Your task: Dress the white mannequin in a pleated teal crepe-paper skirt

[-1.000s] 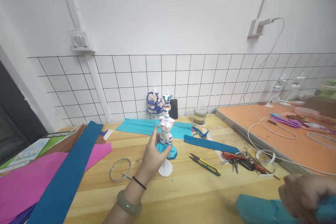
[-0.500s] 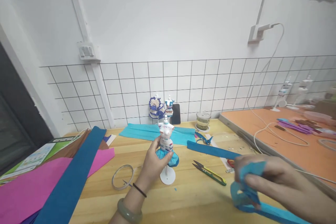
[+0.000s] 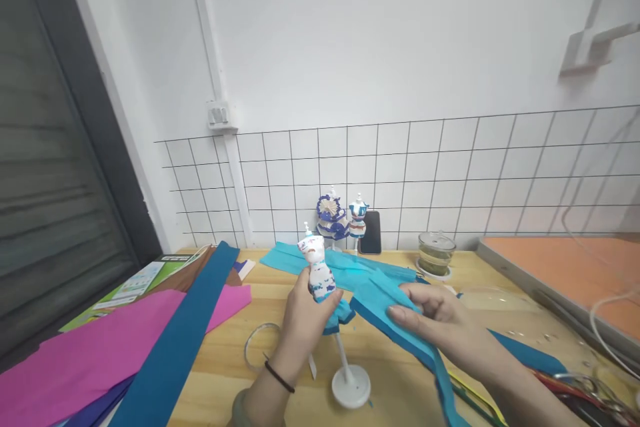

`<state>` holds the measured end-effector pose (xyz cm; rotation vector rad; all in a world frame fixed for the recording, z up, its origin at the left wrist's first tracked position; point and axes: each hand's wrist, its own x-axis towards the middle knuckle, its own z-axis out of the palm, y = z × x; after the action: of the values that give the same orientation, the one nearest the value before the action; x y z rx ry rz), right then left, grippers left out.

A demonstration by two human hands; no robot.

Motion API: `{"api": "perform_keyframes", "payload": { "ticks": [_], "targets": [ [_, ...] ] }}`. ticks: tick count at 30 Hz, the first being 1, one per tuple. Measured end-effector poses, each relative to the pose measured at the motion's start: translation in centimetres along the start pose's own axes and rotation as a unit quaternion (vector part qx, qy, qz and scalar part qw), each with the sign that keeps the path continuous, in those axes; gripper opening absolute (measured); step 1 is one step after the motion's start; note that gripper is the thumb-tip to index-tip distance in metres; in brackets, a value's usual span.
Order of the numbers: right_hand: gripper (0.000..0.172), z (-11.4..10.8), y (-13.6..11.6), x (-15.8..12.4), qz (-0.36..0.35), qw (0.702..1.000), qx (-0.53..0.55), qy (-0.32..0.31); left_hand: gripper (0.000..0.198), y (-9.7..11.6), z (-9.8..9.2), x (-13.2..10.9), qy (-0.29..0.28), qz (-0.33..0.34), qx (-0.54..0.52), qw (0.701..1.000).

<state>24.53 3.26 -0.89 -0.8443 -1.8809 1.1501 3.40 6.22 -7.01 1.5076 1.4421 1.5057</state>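
My left hand (image 3: 306, 317) is closed around the waist of a small white mannequin doll (image 3: 318, 271) on a white stand (image 3: 351, 387); the doll is tilted left and wears a turquoise paper skirt. My right hand (image 3: 434, 317) pinches a long strip of turquoise crepe paper (image 3: 386, 301) just right of the doll's skirt, and the strip trails down to the lower right.
Pink (image 3: 95, 360) and dark blue (image 3: 173, 347) paper sheets lie at left on the wooden table (image 3: 280, 407). A tape ring (image 3: 257, 350) sits near my left wrist. Two dressed doll figures (image 3: 343, 217), a phone and a glass jar (image 3: 435, 254) stand by the tiled wall. An orange mat (image 3: 565, 267) is at right.
My right hand has brought the turquoise strip up from the lower right to beside the doll's skirt. My left hand has tilted the doll leftwards. The view has swung left.
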Motion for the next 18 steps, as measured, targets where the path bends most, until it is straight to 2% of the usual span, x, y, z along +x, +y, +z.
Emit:
{"api": "perform_keyframes", "payload": {
  "ticks": [7, 13, 18],
  "targets": [
    [0.044, -1.7, 1.8, 0.0, 0.048, 0.998, 0.024, -0.037, 0.043, 0.4, -0.8, 0.3, -0.069, -0.045, -0.062, 0.995],
    [0.036, -1.6, 1.4, 0.0, 0.057, 0.994, 0.069, -0.068, 0.043, 0.2, -0.5, 0.0, -0.15, -0.053, -0.085, 0.984],
    [0.035, -1.4, 1.1, -0.1, 0.076, 0.986, 0.117, -0.089, 0.047, 0.0, 0.1, -0.5, -0.158, -0.049, -0.066, 0.984]
  ]
}}
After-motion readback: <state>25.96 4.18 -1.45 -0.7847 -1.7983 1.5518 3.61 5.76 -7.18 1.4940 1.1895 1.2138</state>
